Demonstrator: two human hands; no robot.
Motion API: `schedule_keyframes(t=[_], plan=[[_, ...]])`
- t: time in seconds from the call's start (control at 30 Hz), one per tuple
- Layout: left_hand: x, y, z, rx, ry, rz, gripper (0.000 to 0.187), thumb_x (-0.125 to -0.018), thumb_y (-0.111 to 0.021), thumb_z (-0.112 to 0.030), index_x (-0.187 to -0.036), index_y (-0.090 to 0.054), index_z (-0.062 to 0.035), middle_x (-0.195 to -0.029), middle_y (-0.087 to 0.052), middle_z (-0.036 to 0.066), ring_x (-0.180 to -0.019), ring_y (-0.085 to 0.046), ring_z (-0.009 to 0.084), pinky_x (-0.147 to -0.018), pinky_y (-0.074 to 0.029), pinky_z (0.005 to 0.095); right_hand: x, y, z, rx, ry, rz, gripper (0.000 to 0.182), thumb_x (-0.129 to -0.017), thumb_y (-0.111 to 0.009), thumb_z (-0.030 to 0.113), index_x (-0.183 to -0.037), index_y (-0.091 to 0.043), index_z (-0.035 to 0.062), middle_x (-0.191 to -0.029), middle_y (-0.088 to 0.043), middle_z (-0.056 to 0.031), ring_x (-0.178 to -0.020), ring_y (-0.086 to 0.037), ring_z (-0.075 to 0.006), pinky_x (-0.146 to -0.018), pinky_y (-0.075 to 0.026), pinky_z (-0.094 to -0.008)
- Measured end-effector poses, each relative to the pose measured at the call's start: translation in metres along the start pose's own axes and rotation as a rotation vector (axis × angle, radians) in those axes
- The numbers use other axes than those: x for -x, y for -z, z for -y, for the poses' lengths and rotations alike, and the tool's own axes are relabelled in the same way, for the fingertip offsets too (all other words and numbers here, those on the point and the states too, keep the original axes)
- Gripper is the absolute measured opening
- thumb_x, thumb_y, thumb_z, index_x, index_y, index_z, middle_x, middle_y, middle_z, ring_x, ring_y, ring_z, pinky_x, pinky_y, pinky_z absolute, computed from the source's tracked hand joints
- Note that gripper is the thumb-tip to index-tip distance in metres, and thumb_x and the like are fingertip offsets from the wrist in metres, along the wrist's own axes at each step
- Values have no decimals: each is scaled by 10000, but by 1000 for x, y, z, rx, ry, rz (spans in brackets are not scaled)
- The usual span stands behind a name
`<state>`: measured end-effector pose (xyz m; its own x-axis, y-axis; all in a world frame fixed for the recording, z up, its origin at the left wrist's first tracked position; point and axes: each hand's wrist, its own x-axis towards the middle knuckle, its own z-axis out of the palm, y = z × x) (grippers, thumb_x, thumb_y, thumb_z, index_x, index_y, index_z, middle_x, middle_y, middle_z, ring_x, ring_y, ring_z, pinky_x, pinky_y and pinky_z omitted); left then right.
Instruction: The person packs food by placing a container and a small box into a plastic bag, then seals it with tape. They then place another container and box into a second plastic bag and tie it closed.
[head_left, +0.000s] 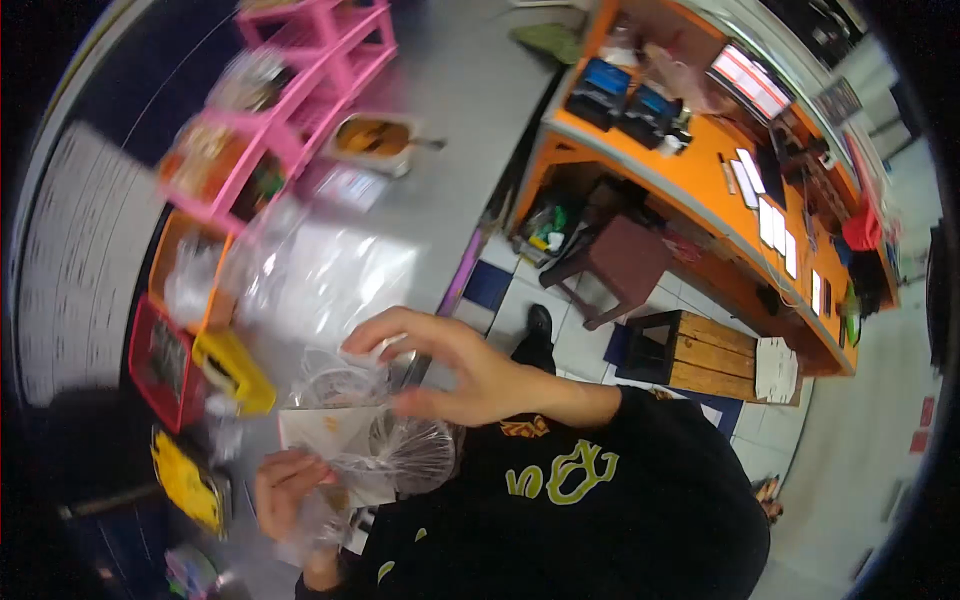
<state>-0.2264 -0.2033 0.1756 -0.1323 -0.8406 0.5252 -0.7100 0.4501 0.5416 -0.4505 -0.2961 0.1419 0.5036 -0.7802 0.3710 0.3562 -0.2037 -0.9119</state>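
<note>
Head view, looking down, frame rotated and partly motion-blurred. Right hand (455, 370) sits at centre frame, fingers spread and curled, thumb and fingertips pinching the top of a clear plastic bag (385, 440). Left hand (290, 485) at lower left of the frame, closed around the bag's lower part together with a pale card or paper sheet (325, 430). The bag therefore hangs between both hands, just below centre; it holds something round and greyish, contents not resolvable through the crinkled film. Black sleeve with yellow-green lettering (565, 475) fills the lower centre.

Surroundings: more clear plastic wrapping (320, 270) lies on a grey surface just above the hands. Pink rack (310, 80) at upper left, shelves loaded with blurred items. Orange bin (185, 250), red basket (160, 360) and yellow box (235, 370) line the left edge; a second yellow item (185, 480) further down. Orange counter (700, 170) runs along the upper right, carrying screens and small devices. Brown stool (620, 260) and wooden bench (710, 350) stand on the tiled floor right of centre
</note>
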Motion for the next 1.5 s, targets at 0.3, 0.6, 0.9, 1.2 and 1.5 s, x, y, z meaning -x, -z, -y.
schedule_keyframes(t=[0.3, 0.6, 0.9, 1.2, 1.5], plan=[[-223, -256, -66, 67, -221, -301, 120, -784, -571, -88, -724, -553, 15, -717, -576, 123, -688, -546, 252, -650, -446, 342, 37, 270, 29, 693, 56, -337, 1032, -471, -826, 239, -1335, -289, 64, -1219, -444, -183, -1126, -439, -349, -928, -363, -426], [-352, -425, -27, 176, 138, -434, 174, -853, -587, -152, -873, -578, 21, -845, -591, 104, -798, -544, 211, -766, -427, 313, -103, 482, 7, 1511, 372, -461, 830, -482, -772, 223, -1226, -424, 104, -1055, -532, -87, -1000, -498, -252, -892, -322, -439], [-443, -486, 27, 65, 89, -727, 189, -711, -624, 17, -847, -495, -9, -818, -537, 113, -763, -546, 243, -762, -453, 331, -209, 497, 10, 1119, -189, -347, 953, -519, -757, 412, -1303, -322, 88, -893, -592, -181, -812, -587, -358, -704, -459, -466], [-491, -460, 109, 252, 495, -418, 181, -792, -611, -90, -926, -561, 21, -933, -600, 136, -872, -571, 221, -806, -439, 340, -288, 512, -41, 936, -19, -377, 780, -526, -764, 327, -1201, -459, 86, -997, -599, -171, -904, -585, -341, -773, -475, -406], [-487, -448, 103, 160, 209, -163, 204, -775, -641, -173, -924, -600, -40, -940, -597, 97, -892, -530, 277, -824, -400, 353, -252, 522, -43, 894, -163, -381, 763, -534, -786, 195, -1202, -441, 63, -1104, -550, -158, -1017, -552, -308, -870, -438, -355]])
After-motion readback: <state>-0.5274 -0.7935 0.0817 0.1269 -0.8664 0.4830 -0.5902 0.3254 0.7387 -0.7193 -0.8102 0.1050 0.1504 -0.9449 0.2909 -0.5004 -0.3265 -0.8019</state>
